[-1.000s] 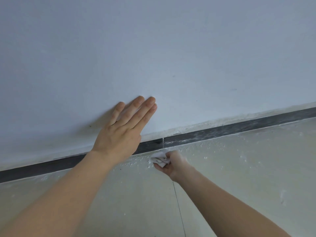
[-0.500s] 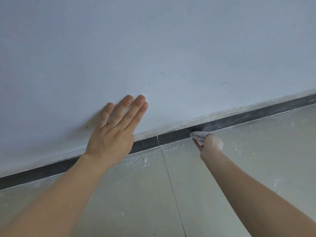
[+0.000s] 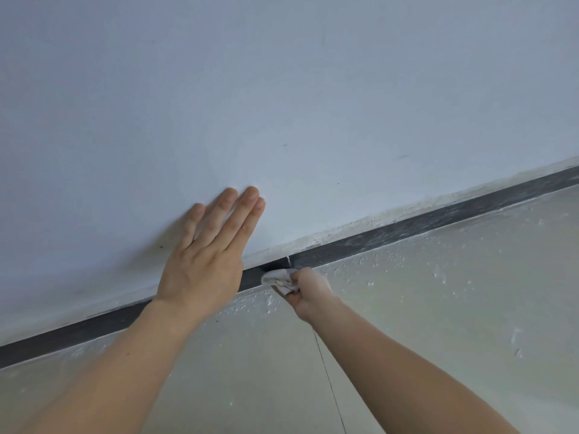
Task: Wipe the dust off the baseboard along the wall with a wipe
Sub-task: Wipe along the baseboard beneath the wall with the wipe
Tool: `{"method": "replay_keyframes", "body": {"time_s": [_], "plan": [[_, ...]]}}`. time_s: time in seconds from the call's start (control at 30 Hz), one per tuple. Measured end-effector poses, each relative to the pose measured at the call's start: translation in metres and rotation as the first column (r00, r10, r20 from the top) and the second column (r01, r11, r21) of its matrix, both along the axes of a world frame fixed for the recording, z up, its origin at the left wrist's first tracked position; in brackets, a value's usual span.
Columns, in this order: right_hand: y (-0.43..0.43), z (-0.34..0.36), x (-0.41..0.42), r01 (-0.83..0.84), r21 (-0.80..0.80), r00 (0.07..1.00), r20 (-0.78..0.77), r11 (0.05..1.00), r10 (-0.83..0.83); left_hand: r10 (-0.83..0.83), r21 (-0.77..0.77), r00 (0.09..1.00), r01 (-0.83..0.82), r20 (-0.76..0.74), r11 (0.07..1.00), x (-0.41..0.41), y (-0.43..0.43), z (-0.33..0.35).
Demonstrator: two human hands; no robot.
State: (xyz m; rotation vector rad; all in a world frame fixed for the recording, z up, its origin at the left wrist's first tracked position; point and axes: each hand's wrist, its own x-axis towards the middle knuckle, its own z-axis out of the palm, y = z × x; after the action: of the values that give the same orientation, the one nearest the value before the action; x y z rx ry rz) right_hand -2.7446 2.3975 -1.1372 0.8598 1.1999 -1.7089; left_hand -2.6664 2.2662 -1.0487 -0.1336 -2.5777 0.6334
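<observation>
**Fig. Wipe held against the baseboard, head view.** The right hand point(image 3: 308, 289) has its fingers curled round a crumpled white wipe point(image 3: 278, 279). A wad of it sticks out past the knuckles on the wall side of the grip. The wad touches the dark baseboard point(image 3: 438, 221) at a vertical seam point(image 3: 289, 261) in the strip, directly above the grip. The left hand point(image 3: 203, 255) holds nothing. Its fingers are straight and close together, laid flat on the pale wall point(image 3: 313, 89) just left of the grip and above the strip.

The wipe appears light, soft and limp, with no stiffness of its own, so it probably takes whatever shape the fingers give it. It is best held bunched, as here, with a padded fold left free beyond the fingertips to meet the surface. It is likely thin, so it may snag or tear on the rough plaster edge point(image 3: 344, 228) up and to the right of the grip. The baseboard is fixed and rigid and should bear firm pressure. Right of the grip the strip shows whitish streaks, and left of it the strip looks darker. White specks lie on the floor point(image 3: 438, 308) beside the grip.
</observation>
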Motion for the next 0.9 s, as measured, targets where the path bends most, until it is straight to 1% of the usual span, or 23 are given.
{"method": "replay_keyframes", "body": {"time_s": [0.1,0.2,0.27,0.37,0.4,0.43,0.47,0.5,0.53,0.57,0.6,0.67,0.73,0.8,0.9], "plan": [[0.029,-0.004,-0.027,0.104,0.058,0.995,-0.010,0.993,-0.104,0.012,-0.016,1.000,-0.012,-0.013,1.000,0.000,0.002,-0.002],[0.066,-0.005,-0.050,0.227,0.138,0.973,-0.084,0.964,-0.217,0.023,-0.020,1.000,-0.023,-0.005,1.000,-0.002,0.005,-0.004],[0.089,-0.004,-0.064,0.259,0.201,0.956,-0.196,0.945,-0.220,0.032,-0.047,0.999,-0.032,-0.004,0.998,-0.002,0.005,-0.004],[0.104,-0.008,-0.071,0.345,0.289,0.923,-0.275,0.893,-0.268,0.019,-0.052,1.000,-0.019,-0.006,0.998,-0.004,0.005,-0.001],[0.102,-0.010,-0.068,0.344,0.309,0.920,-0.301,0.887,-0.252,0.005,-0.039,1.000,-0.005,-0.007,0.999,-0.005,0.007,-0.001],[0.097,-0.008,-0.062,0.325,0.303,0.924,-0.303,0.896,-0.233,-0.016,-0.028,1.000,0.016,0.000,0.999,-0.007,0.010,-0.001],[0.089,-0.011,-0.052,0.277,0.286,0.942,-0.269,0.917,-0.200,-0.042,-0.033,0.999,0.042,0.013,0.999,-0.009,0.013,-0.002],[0.079,-0.011,-0.039,0.212,0.245,0.966,-0.197,0.946,-0.166,-0.064,-0.055,0.998,0.065,0.025,0.996,-0.012,0.017,-0.004],[0.067,-0.013,-0.029,0.133,0.190,0.987,-0.113,0.973,-0.112,-0.082,-0.088,0.996,0.085,0.034,0.992,-0.015,0.020,-0.006],[0.055,-0.011,-0.017,0.054,0.112,0.997,-0.060,0.992,-0.048,-0.099,-0.121,0.994,0.103,0.038,0.987,-0.020,0.023,-0.008],[0.045,-0.015,-0.011,0.013,0.050,0.999,-0.047,0.999,-0.011,-0.118,-0.147,0.992,0.122,0.039,0.982,-0.025,0.026,-0.009],[0.034,-0.019,-0.012,0.049,-0.007,0.998,-0.032,0.999,-0.050,-0.167,-0.188,0.986,0.169,0.031,0.967,-0.039,0.030,-0.010],[0.040,-0.020,-0.028,0.115,0.009,0.993,-0.016,0.993,-0.115,-0.220,-0.247,0.975,0.224,0.042,0.943,-0.053,0.033,-0.009],[0.060,-0.018,-0.055,0.200,0.067,0.980,-0.026,0.978,-0.199,-0.259,-0.285,0.963,0.268,0.067,0.920,-0.064,0.035,-0.007],[0.102,-0.009,-0.093,0.329,0.205,0.943,-0.131,0.922,-0.307,-0.272,-0.305,0.960,0.279,0.066,0.911,-0.073,0.034,-0.007]]}}
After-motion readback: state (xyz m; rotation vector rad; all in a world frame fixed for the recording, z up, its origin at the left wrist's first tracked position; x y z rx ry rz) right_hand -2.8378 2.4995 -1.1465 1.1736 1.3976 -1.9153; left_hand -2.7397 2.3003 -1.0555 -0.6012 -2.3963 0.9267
